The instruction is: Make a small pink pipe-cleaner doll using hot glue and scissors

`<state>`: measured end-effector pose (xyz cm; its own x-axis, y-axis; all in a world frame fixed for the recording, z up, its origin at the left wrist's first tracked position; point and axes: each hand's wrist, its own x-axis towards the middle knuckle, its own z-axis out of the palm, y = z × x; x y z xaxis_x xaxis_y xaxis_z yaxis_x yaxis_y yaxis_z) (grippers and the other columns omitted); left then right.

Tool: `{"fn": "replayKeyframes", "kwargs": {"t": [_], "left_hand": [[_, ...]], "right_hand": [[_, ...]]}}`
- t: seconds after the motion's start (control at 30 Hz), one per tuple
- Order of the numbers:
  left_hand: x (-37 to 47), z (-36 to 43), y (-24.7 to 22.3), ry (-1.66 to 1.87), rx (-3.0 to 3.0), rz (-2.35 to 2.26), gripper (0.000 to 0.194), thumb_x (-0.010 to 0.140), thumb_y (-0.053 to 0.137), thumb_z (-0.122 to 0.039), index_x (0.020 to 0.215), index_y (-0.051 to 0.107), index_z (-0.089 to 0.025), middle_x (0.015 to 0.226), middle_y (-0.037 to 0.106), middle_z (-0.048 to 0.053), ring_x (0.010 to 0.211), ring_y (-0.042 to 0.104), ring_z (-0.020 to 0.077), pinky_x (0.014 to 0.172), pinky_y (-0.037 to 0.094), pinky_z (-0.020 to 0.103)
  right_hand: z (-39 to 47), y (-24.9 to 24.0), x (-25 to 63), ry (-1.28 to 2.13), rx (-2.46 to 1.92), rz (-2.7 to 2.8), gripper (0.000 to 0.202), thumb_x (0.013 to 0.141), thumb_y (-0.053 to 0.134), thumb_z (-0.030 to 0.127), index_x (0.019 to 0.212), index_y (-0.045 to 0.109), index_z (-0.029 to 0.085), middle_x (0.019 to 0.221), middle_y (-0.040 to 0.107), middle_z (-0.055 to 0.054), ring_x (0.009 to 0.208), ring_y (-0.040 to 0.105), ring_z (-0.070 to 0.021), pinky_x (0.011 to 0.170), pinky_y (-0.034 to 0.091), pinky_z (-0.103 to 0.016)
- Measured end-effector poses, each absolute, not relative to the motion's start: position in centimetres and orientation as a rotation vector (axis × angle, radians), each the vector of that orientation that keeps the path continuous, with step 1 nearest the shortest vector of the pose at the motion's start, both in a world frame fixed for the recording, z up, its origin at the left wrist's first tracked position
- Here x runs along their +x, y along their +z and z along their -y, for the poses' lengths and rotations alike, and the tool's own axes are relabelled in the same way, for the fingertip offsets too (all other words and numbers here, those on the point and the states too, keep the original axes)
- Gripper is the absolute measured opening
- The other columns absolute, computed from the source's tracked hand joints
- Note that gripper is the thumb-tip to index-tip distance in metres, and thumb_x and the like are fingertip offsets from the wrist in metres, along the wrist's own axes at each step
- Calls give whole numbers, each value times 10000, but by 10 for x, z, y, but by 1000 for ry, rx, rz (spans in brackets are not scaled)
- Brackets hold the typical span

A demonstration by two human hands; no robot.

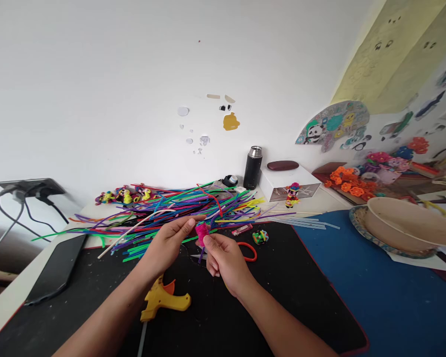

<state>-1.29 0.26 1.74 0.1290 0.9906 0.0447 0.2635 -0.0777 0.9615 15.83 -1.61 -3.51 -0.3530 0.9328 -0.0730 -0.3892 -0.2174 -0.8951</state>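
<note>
Above the black mat, a small bright pink pipe cleaner piece with a purple stem is in my right hand, pinched between thumb and fingers. My left hand is closed, thumb against fingers, with its fingertips at the top of the pink piece. Scissors with red handles lie partly behind my right hand. Below my left hand lies a yellow glue gun with an orange trigger. Close by on the right are a small green and yellow figure and a small pink packet.
Loose pipe cleaners spread along the wall. Behind them stand a black flask and a white box. A phone lies left; several clear glue sticks and a beige bowl are right. Cables hang from a power strip.
</note>
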Motion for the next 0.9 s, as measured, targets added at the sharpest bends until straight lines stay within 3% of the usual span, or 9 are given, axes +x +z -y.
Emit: {"fn": "replayKeyframes", "kwargs": {"t": [0.17,0.3,0.43,0.57,0.9], "left_hand": [[-21,-7,19,1042,1489,-1251,648,853,760,-646,1345,737,-225,1269,803,125,1299,663,379,1133,485,514],[-16,-1,25,942,1509,-1226,609,879,727,-663,1290,756,-215,1299,785,132,1279,671,389,1121,488,520],[-9,4,28,854,1479,-1152,662,844,778,-642,1333,709,-201,1217,802,122,1166,720,356,1017,553,472],[-7,5,30,832,1478,-1166,585,832,804,-598,1255,734,-201,1130,812,93,1089,731,323,978,557,435],[-12,3,32,754,1479,-1187,546,834,799,-586,1221,743,-204,1082,802,70,1047,714,301,898,556,381]], "right_hand": [[16,-35,159,1735,-794,1034,595,832,739,750,868,724,156,424,376,111,365,363,-80,390,221,-235],[17,-34,159,1730,-822,1036,601,826,744,757,878,708,159,423,384,115,362,366,-79,384,210,-229],[17,-33,158,1707,-848,1057,596,801,763,764,860,673,178,426,386,121,364,359,-79,377,221,-226],[16,-35,157,1677,-861,1099,583,806,765,751,871,673,179,441,394,119,369,363,-79,376,228,-228],[15,-45,157,1631,-827,1175,485,864,771,644,900,683,168,629,515,74,393,406,-59,380,263,-228]]}}
